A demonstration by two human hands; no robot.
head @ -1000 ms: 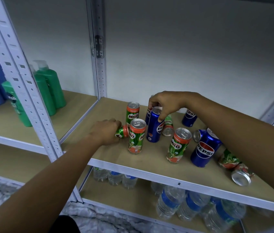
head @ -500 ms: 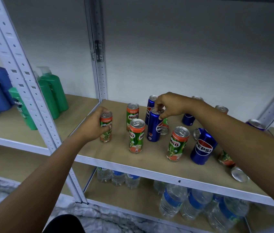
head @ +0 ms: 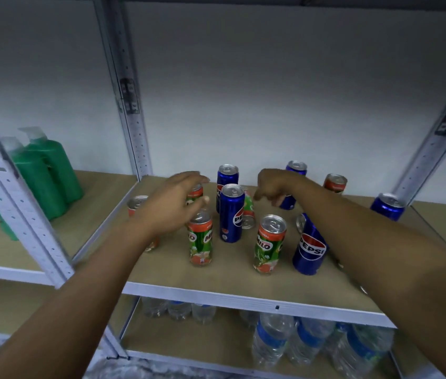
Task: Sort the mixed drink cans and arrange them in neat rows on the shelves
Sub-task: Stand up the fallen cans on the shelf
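Green-and-orange Milo cans and blue Pepsi cans stand mixed on the wooden shelf. My left hand hovers with fingers spread over an upright Milo can, with another Milo can just behind it; it holds nothing. A Milo can stands at the shelf's left edge, partly hidden by my left wrist. My right hand hangs empty with fingers loosely down, above a Milo can lying on its side. A tall Pepsi can stands between my hands. A tilted Pepsi can leans under my right forearm.
More cans stand at the back: a Pepsi can, a Milo can and a Pepsi can at far right. Green bottles fill the left bay. Water bottles sit on the shelf below. A metal upright stands front left.
My left hand set a Milo can upright at the shelf's left edge, let go and moved right. My right hand released the tall Pepsi can and shifted right. The view tilted upward.
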